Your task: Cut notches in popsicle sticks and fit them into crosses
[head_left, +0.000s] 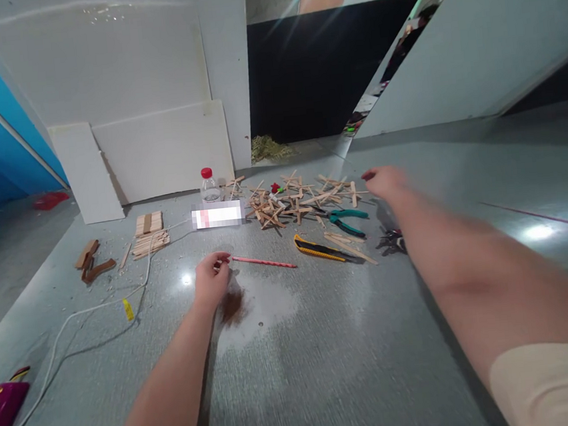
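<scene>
My left hand (213, 273) is closed at the left end of a thin red-and-white stick (264, 262), its fingertips pinched there. The stick lies nearly level above the grey floor. At the right edge of a pile of crossed wooden sticks (268, 211), my right hand (384, 180) has its fingertips together at the end of a light wooden stick (361, 193). Between the hands lie green-handled pliers (349, 220) and a yellow-and-black utility knife (320, 248), with loose wooden sticks (350, 245) beside them.
A red-capped bottle (208, 187) stands behind a blurred-out patch. Bundled sticks (150, 232), brown pieces (92, 263) and a white cable (146, 273) lie left. A purple device (0, 411) sits front left. A dark tool (392, 241) is beside my right forearm. White boards (162, 151) lean behind.
</scene>
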Motion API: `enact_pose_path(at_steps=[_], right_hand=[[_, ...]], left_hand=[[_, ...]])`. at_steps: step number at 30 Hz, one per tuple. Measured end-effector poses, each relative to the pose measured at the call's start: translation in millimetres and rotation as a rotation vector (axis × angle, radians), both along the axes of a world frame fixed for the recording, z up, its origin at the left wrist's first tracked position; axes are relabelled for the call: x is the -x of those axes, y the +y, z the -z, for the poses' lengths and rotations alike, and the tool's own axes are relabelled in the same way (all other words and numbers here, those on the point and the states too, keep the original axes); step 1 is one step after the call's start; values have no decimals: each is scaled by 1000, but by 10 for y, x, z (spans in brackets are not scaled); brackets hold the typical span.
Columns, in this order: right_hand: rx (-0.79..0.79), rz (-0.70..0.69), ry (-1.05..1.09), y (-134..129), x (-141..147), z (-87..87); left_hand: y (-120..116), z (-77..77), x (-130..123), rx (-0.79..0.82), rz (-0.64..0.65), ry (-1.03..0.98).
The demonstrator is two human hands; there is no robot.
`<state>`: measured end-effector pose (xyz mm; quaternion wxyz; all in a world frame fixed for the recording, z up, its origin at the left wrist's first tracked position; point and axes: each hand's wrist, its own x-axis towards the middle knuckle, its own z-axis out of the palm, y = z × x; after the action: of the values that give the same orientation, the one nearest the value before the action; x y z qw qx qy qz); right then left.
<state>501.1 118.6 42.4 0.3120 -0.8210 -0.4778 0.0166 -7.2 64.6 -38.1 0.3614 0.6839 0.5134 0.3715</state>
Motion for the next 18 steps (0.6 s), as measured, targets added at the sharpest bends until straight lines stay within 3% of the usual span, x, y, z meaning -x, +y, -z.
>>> enact_pose_path(at_steps=[3,6,9,14,18], right_hand=[[-45,-24,-26,-64,227,-67],[-121,-130,-42,-223,664,-40],[-179,-354,-29,-572,1317,113],[-222,-854,19,-1322,2517,416],[-259,-1008,28,-1628,3130,583]], left_hand=[[5,7,-12,4,8,18],[-12,12,-26,1,11,43],[-43,13,-30,-17,5,80],[-138,-6,-35,-126,31,171],[-227,-58,-48,-269,84,224]])
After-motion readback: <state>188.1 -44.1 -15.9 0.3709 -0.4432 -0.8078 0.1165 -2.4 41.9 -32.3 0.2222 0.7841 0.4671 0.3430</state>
